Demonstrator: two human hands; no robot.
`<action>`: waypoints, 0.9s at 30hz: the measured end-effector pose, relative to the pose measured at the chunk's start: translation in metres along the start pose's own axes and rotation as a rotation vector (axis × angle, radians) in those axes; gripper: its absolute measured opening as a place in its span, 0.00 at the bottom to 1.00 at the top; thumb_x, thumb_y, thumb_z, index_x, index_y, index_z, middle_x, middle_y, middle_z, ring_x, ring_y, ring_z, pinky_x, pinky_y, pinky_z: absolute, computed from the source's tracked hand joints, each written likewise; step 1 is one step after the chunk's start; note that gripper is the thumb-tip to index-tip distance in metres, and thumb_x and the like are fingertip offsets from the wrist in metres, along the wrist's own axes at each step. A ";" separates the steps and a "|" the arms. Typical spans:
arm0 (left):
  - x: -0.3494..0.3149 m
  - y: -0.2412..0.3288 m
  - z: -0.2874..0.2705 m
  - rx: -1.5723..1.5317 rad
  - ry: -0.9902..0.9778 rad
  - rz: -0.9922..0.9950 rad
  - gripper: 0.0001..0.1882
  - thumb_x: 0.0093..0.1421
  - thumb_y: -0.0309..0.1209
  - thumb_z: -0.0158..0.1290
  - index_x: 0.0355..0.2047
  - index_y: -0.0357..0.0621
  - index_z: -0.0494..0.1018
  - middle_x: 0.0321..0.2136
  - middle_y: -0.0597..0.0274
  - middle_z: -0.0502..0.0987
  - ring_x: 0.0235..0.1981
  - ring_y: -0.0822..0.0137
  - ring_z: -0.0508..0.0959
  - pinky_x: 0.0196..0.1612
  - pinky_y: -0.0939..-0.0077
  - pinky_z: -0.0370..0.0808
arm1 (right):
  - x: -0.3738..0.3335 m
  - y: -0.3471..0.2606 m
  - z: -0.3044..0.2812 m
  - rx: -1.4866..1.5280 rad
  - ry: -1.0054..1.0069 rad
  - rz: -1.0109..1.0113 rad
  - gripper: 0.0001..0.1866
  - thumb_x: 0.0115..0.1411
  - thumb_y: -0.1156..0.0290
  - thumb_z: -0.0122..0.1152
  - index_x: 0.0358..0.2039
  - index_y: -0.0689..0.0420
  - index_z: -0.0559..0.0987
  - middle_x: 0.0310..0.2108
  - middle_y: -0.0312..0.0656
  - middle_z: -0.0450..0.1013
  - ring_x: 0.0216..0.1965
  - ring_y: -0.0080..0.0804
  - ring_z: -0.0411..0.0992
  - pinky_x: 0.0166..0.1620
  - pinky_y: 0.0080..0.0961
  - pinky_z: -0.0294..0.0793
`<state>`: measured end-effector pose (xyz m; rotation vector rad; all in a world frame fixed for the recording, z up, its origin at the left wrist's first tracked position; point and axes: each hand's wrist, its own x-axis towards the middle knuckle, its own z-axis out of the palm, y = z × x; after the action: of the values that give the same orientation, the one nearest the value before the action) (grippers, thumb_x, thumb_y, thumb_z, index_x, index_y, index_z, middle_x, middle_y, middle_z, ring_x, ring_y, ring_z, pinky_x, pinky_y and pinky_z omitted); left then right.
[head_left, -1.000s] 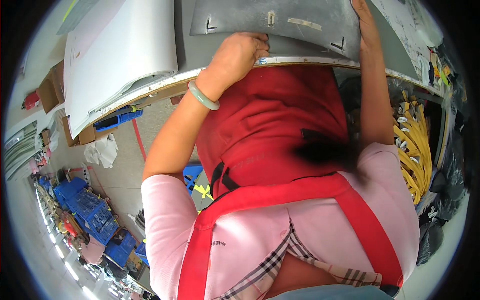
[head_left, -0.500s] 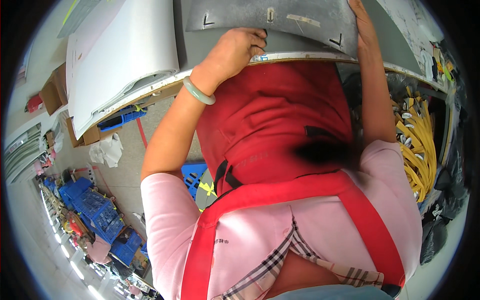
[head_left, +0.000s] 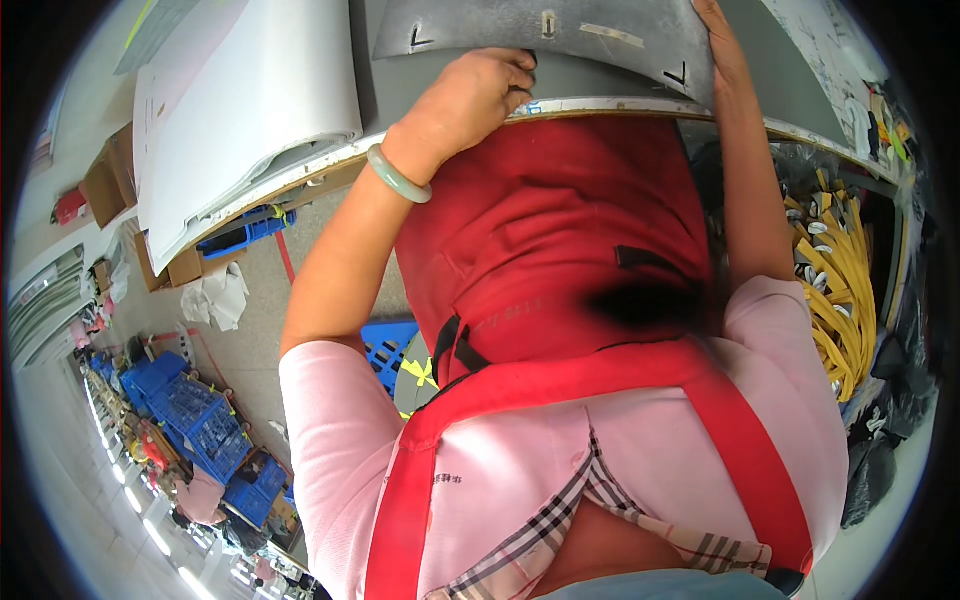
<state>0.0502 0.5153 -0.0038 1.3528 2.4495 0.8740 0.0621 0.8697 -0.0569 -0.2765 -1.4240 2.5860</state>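
A stiff grey sheet with black corner marks and strips of tape lies at the top of the head view, its near edge bowed. Along its right edge is my right hand, fingers closed on that side and partly cut off by the frame. My left hand, a pale green bangle on its wrist, is curled at the sheet's near edge. Something small and dark shows at its fingertips, too hidden to name. Both are over a dark grey surface on the worktable.
A thick folded white sheet hangs over the table edge at left. Below it are cardboard boxes and blue crates. Bundled yellow strips and black plastic bags are at right. My red apron touches the table.
The view has shifted slightly. My left hand has moved a little upward along the near edge of the grey sheet; the right hand keeps its place at the side.
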 end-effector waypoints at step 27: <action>0.002 0.004 -0.001 0.133 -0.037 0.067 0.08 0.60 0.22 0.55 0.39 0.31 0.80 0.45 0.49 0.80 0.44 0.44 0.79 0.50 0.59 0.77 | -0.005 0.005 -0.003 -0.015 -0.034 -0.011 0.18 0.71 0.64 0.58 0.57 0.59 0.74 0.47 0.40 0.78 0.46 0.30 0.78 0.50 0.29 0.80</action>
<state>0.0515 0.5177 -0.0004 1.4888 2.4860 0.7048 0.0676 0.8682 -0.0624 -0.2271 -1.4531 2.5842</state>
